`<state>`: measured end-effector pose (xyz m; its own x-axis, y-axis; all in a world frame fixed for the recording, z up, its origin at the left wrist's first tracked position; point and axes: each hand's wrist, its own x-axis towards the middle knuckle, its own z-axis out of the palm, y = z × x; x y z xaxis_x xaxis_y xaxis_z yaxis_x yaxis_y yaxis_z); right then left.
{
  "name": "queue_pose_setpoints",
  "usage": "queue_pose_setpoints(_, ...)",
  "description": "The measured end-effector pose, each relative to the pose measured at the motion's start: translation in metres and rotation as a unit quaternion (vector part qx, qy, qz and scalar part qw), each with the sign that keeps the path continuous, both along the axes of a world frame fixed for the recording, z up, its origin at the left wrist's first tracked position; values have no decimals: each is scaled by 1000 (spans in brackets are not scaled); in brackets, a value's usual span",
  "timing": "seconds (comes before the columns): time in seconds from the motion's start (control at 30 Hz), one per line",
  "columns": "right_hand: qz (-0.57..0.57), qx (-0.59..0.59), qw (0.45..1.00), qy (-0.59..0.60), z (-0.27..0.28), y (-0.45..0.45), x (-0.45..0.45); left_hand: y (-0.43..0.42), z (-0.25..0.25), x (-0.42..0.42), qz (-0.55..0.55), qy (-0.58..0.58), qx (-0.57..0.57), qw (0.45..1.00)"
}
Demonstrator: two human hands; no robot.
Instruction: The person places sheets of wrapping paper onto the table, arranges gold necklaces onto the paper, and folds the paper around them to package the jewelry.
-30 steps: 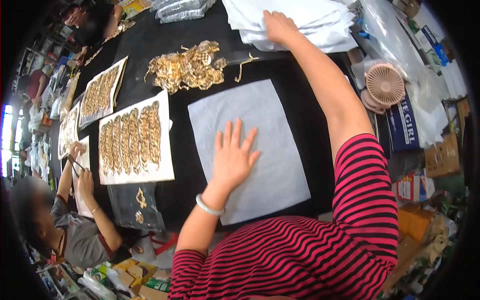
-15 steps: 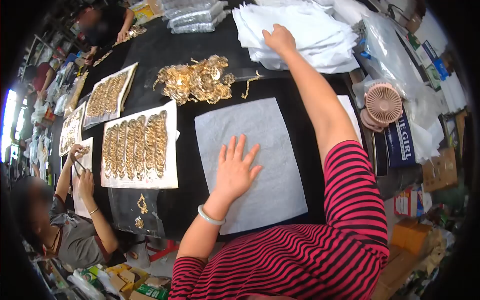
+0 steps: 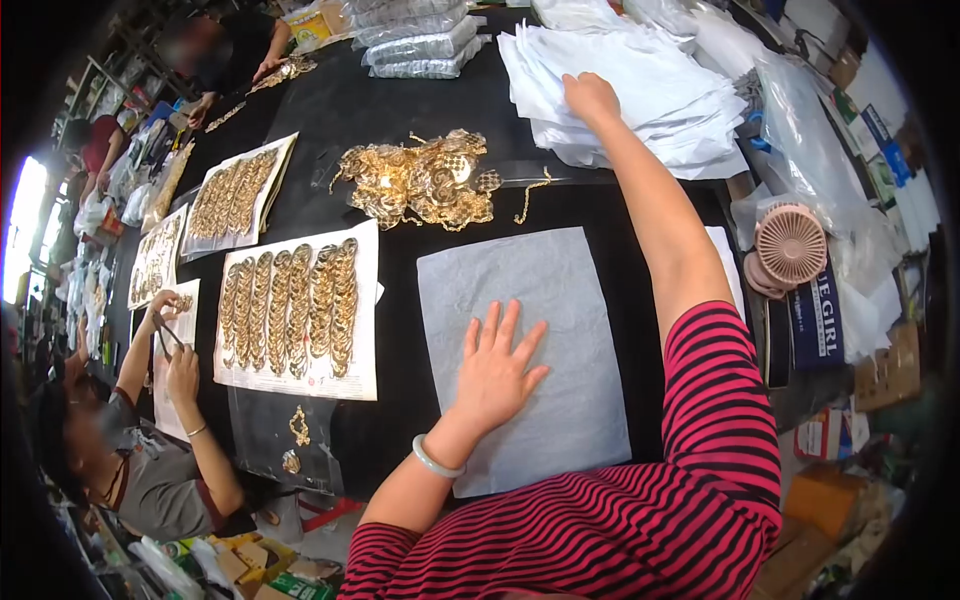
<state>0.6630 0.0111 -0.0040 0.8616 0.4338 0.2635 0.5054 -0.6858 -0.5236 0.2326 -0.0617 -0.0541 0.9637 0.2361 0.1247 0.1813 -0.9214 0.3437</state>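
Everything on the table (image 3: pixel 398 290) sits lower in the view than a second ago, as the camera's view has shifted; both hands keep much the same places. The left hand (image 3: pixel 497 382), a pale bangle (image 3: pixel 436 458) at its wrist, lies palm down with its fingers spread apart on the grey sheet (image 3: pixel 572 350), which lies flat near the person's body. Reaching forward, the right hand (image 3: pixel 593 98) touches the near left part of the stack of white sheets (image 3: pixel 660 115). Its fingers are bent close together, but I cannot tell whether they pinch a sheet. Beyond the grey sheet lie a heap of gold-coloured pieces (image 3: pixel 425 185) and a short chain (image 3: pixel 534 196); left of it is a card (image 3: pixel 367 310) bearing rows of gold-coloured chains. Farther left, a co-worker (image 3: pixel 165 490) in grey holds a dark tool (image 3: pixel 164 332).
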Motion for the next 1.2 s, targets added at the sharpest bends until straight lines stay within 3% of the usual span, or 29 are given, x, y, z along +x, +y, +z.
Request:
queue_pose_setpoints(0.07,27,-34,998,-34,-14,6,15,1,0,-1,0,2,-2,1000)
queue_pose_setpoints(0.13,96,-141,981,-90,-19,10,29,0,-1,0,6,-3,-1,1000)
queue_pose_setpoints(0.17,115,-132,977,-118,-22,7,29,1,-2,-1,3,-1,0,1000)
queue_pose_setpoints(0.23,34,-61,996,51,-20,17,42,5,-3,-5,26,-3,10,1000)
queue_pose_setpoints(0.3,57,-76,991,89,3,10,33,3,-6,-5,16,-4,7,1000)
queue_pose_setpoints(0.37,19,-77,997,-26,6,11,19,2,-8,-4,16,-12,8,1000)
queue_pose_setpoints(0.47,26,-129,989,-64,21,15,-5,2,-11,-6,4,-17,2,1000)
queue_pose_setpoints(0.57,29,-88,994,-61,-13,36,30,7,-10,-7,17,-12,-7,1000)
queue_pose_setpoints(0.67,3,-15,1000,-26,-12,14,28,8,-4,-3,-19,7,-19,1000)
queue_pose_setpoints(0.7,-23,27,995,-91,-21,16,27,6,-4,-3,-4,16,-12,1000)
queue_pose_setpoints(0.77,8,-75,997,-5,13,8,1,1,-5,-4,-29,15,-27,999)
queue_pose_setpoints(0.83,15,-110,993,-47,17,5,-5,3,-2,-1,1,-6,-21,1000)
queue_pose_setpoints(1.2,-9,-104,992,-66,2,11,10,4,0,-1,-5,-2,-22,1000)
